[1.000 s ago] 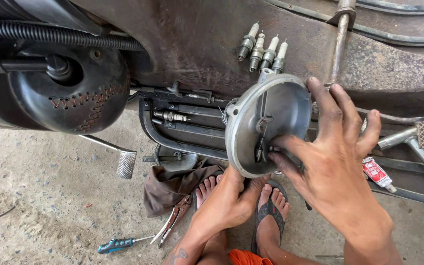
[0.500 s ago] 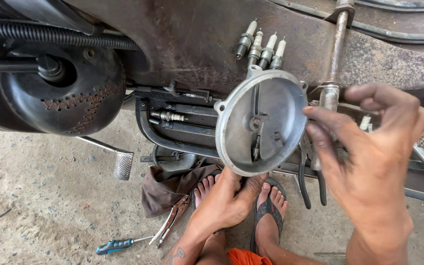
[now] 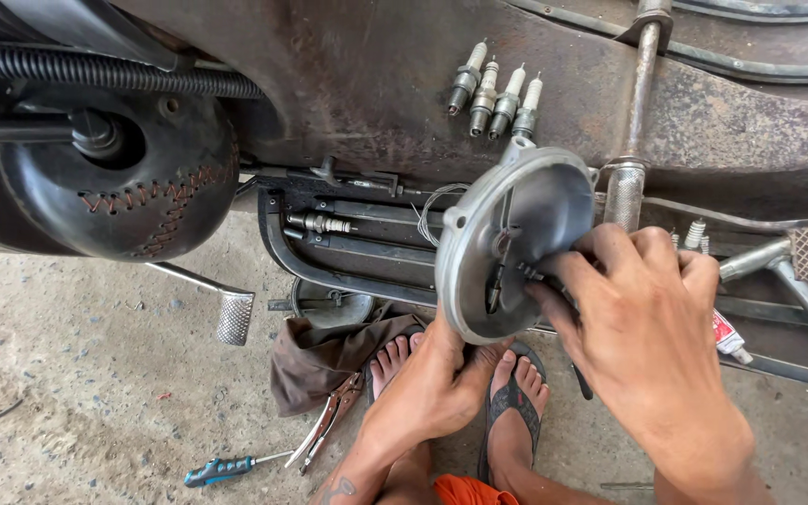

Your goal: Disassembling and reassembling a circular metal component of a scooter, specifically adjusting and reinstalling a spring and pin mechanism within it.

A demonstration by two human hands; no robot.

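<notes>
Left hand grips the round metal cover from below; right hand pinches a fitting inside it, needing fine fingertip work next.

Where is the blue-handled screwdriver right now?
The blue-handled screwdriver lies on the concrete floor, lower left, beside the pliers and brown rag.

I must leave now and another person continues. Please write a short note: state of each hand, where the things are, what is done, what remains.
Left hand: grips the lower rim of the round metal cover, holding it up on edge.
Right hand: fingertips pressed inside the cover on a small part near its centre; what it pinches is hidden.
Around: four spark plugs on the rusty body above; pliers and a blue screwdriver on the ground by a brown rag; a small tube at right.
Done: cover is off and in hand.
Left: work inside the cover looks unfinished.
</notes>
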